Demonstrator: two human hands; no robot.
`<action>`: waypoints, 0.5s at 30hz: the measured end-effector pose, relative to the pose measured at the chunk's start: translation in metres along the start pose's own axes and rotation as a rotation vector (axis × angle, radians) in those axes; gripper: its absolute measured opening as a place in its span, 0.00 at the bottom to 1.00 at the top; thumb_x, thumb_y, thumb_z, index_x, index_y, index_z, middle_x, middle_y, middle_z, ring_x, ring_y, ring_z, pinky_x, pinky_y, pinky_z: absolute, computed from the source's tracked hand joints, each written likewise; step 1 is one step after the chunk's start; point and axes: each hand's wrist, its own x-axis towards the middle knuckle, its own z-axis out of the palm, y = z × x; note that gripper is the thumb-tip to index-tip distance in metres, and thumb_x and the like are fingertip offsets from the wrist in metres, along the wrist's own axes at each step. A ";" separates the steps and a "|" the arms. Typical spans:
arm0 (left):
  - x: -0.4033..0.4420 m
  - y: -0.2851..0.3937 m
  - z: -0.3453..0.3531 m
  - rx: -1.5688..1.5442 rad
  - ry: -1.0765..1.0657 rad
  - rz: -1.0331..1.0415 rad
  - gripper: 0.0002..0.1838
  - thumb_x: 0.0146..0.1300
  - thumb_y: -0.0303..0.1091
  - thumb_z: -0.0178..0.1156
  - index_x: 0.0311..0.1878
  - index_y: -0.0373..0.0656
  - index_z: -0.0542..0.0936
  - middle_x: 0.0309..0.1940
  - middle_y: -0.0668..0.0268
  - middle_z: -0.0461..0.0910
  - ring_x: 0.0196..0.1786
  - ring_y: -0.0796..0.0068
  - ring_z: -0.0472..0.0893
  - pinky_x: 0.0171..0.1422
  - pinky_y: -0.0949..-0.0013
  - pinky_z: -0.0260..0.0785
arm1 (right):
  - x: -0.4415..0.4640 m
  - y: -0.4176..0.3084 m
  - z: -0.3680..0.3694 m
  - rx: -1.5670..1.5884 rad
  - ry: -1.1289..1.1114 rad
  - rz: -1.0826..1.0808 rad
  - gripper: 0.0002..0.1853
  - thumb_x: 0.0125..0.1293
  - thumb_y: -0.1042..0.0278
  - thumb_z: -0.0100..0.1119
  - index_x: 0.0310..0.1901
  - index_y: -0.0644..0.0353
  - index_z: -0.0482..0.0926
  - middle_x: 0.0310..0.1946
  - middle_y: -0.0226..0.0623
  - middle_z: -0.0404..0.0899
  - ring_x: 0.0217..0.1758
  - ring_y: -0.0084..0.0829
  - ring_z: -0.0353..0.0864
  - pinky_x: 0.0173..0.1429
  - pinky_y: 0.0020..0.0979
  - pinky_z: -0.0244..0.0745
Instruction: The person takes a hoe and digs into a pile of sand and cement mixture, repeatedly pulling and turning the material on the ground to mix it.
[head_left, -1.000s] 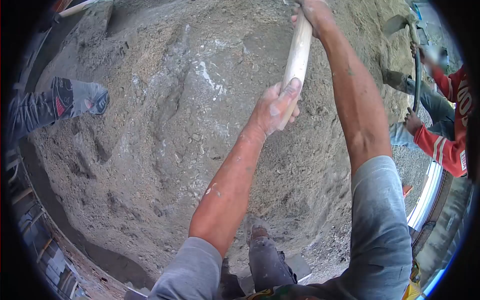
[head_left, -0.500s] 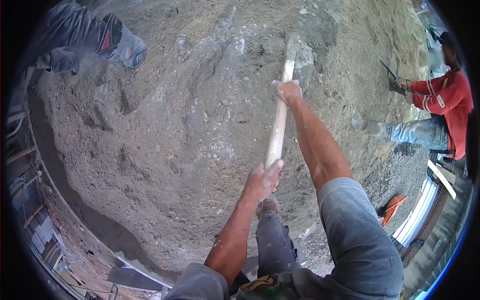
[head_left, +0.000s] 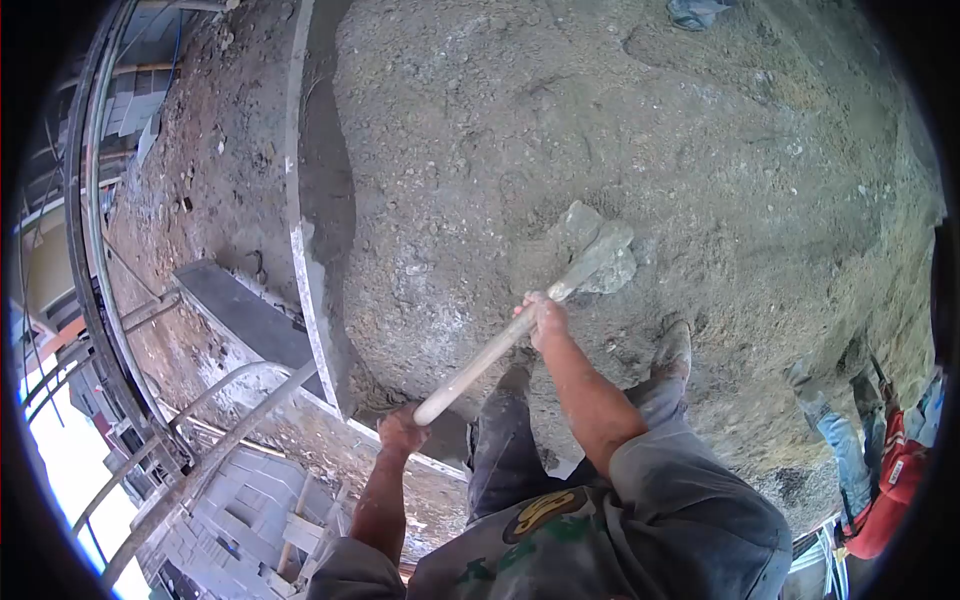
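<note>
A long pale wooden handle (head_left: 478,366) runs diagonally in front of me, its shovel blade (head_left: 600,255) at the upper right end over grey, gritty material (head_left: 480,180). My left hand (head_left: 404,430) is closed round the handle's lower left end. Nearer the blade, my right hand (head_left: 545,318) grips the same handle. Some of the grey material lies on and around the blade, so its edge is partly hidden. My boots stand on the mound just below.
A straight board edge (head_left: 297,200) borders the mound on the left. Beyond it are a dark plank (head_left: 245,312), metal rails (head_left: 225,440) and stacked blocks (head_left: 240,510) lower down. A co-worker in a red top (head_left: 890,490) is at the lower right. Another boot (head_left: 697,12) shows at the top.
The view has swung left, bringing the board edge and rails in. The handle has gone from steep to diagonal, with my left hand now at lower left. The blade now shows clearly.
</note>
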 end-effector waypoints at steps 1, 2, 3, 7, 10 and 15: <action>-0.005 -0.063 0.028 -0.037 0.053 -0.133 0.26 0.44 0.40 0.69 0.50 0.53 0.78 0.45 0.59 0.81 0.50 0.58 0.80 0.56 0.57 0.71 | -0.018 0.044 0.016 -0.073 -0.032 0.106 0.06 0.54 0.74 0.59 0.32 0.62 0.73 0.25 0.36 0.72 0.25 0.37 0.76 0.34 0.39 0.76; -0.030 -0.095 0.022 -0.063 0.046 -0.183 0.24 0.42 0.40 0.70 0.47 0.50 0.79 0.43 0.58 0.81 0.49 0.57 0.80 0.56 0.56 0.71 | -0.030 0.089 0.023 0.022 -0.091 0.159 0.06 0.52 0.74 0.60 0.31 0.62 0.73 0.26 0.37 0.73 0.25 0.37 0.76 0.35 0.39 0.77; -0.054 -0.121 0.026 -0.021 0.082 -0.180 0.22 0.41 0.39 0.70 0.43 0.48 0.79 0.39 0.58 0.81 0.46 0.55 0.80 0.54 0.56 0.72 | -0.059 0.113 0.032 0.023 -0.111 0.190 0.07 0.51 0.75 0.62 0.30 0.63 0.73 0.26 0.38 0.74 0.25 0.38 0.77 0.35 0.39 0.77; -0.069 -0.171 0.065 -0.147 -0.029 -0.142 0.24 0.38 0.39 0.71 0.41 0.42 0.79 0.38 0.55 0.82 0.45 0.56 0.81 0.50 0.58 0.75 | -0.117 0.124 0.014 -0.028 -0.171 0.095 0.08 0.48 0.73 0.65 0.28 0.64 0.76 0.24 0.39 0.77 0.26 0.39 0.79 0.35 0.38 0.76; -0.028 -0.088 0.068 -0.024 -0.116 -0.074 0.27 0.38 0.46 0.72 0.43 0.44 0.81 0.39 0.55 0.82 0.48 0.59 0.81 0.52 0.60 0.73 | -0.104 0.028 -0.015 -0.027 -0.022 0.069 0.04 0.47 0.75 0.63 0.24 0.63 0.77 0.21 0.38 0.76 0.24 0.35 0.78 0.31 0.34 0.73; -0.028 0.204 -0.007 -0.066 -0.224 0.562 0.28 0.44 0.52 0.70 0.43 0.42 0.80 0.38 0.54 0.81 0.45 0.57 0.80 0.54 0.59 0.69 | -0.061 -0.218 -0.139 0.176 0.135 -0.339 0.04 0.51 0.75 0.58 0.27 0.62 0.73 0.19 0.37 0.71 0.17 0.34 0.73 0.22 0.36 0.74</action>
